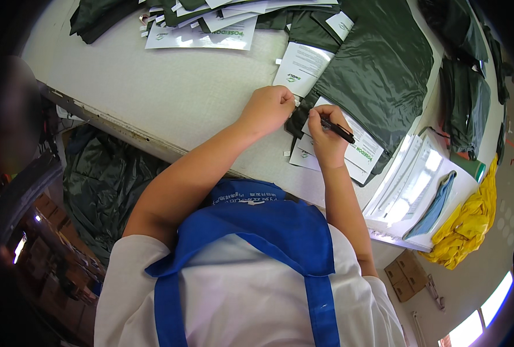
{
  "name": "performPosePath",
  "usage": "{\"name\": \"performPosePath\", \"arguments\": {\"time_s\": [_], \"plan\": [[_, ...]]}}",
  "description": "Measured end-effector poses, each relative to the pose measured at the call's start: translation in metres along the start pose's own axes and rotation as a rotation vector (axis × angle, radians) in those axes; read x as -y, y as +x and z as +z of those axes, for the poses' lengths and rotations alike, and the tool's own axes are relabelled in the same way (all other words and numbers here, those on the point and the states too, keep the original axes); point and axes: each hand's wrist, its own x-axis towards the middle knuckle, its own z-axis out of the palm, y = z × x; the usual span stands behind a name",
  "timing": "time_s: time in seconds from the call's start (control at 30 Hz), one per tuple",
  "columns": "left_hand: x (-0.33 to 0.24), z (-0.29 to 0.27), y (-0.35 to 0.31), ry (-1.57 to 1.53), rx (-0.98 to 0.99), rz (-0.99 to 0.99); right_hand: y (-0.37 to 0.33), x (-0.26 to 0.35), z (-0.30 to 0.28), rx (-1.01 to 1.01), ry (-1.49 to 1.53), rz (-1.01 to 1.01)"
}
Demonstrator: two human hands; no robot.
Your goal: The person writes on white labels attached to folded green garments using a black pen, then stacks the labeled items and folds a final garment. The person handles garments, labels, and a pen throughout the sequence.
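My left hand [271, 108] is closed in a pinch at the edge of a dark green folded piece [296, 122]. A small white tag [297, 103] shows at its fingertips. Close by on the right, my right hand [329, 136] is closed around a black pen [339, 129], held slanting over the green material. Just beyond the left hand lies a white printed card [303, 66] on the dark green stack. Another white card with green print [358, 151] lies partly under my right hand and wrist.
A large dark green sheet [384, 63] spreads across the far right of the table [210, 87]. More cards [202, 36] lie piled on green items at the back. To the right are papers [407, 173], a blue cloth [433, 205] and a yellow cloth [468, 222].
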Motion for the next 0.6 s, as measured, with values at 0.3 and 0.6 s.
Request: {"name": "performPosePath", "arguments": {"time_s": [0.3, 0.6], "plan": [[-0.005, -0.012, -0.019, 0.142, 0.102, -0.021, -0.011, -0.001, -0.011, 0.06, 0.021, -0.04], [-0.001, -0.01, -0.018, 0.063, 0.063, -0.068, -0.011, 0.001, -0.002, 0.061, -0.039, -0.173]]}}
